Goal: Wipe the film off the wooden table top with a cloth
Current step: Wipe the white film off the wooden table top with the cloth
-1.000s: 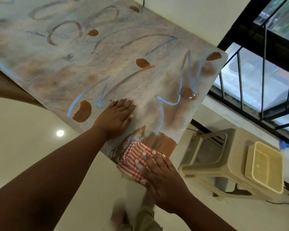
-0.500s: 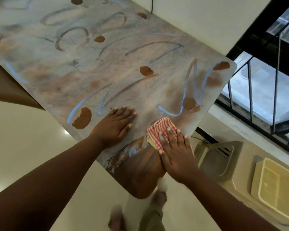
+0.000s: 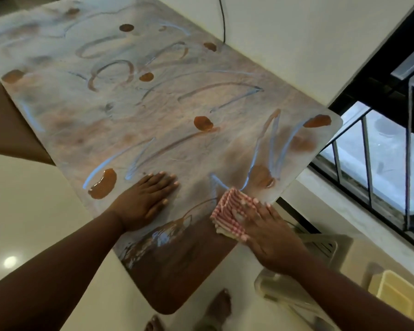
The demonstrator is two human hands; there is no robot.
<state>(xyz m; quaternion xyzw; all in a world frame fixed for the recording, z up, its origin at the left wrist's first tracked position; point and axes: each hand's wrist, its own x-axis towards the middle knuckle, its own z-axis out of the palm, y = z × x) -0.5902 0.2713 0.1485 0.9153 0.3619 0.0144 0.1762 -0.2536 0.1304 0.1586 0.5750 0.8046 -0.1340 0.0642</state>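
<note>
Head view: right hand (image 3: 268, 232) flat, pressing cloth (image 3: 227, 213); left hand (image 3: 146, 199) flat on table top (image 3: 153, 111)

Daylight entered from the black-barred window (image 3: 378, 149) at right; the room stayed fairly dim and cool-toned. The pale filmed wooden table top (image 3: 153, 111) returned a soft, milky sheen, with small wet glints near its wiped brown corner. A round white light reflection (image 3: 10, 262) sat on the glossy cream floor (image 3: 34, 211). Wide-angle bending curved the edges. The red-and-white striped cloth (image 3: 230, 216) and right hand (image 3: 270, 237) were motion-blurred.
</note>
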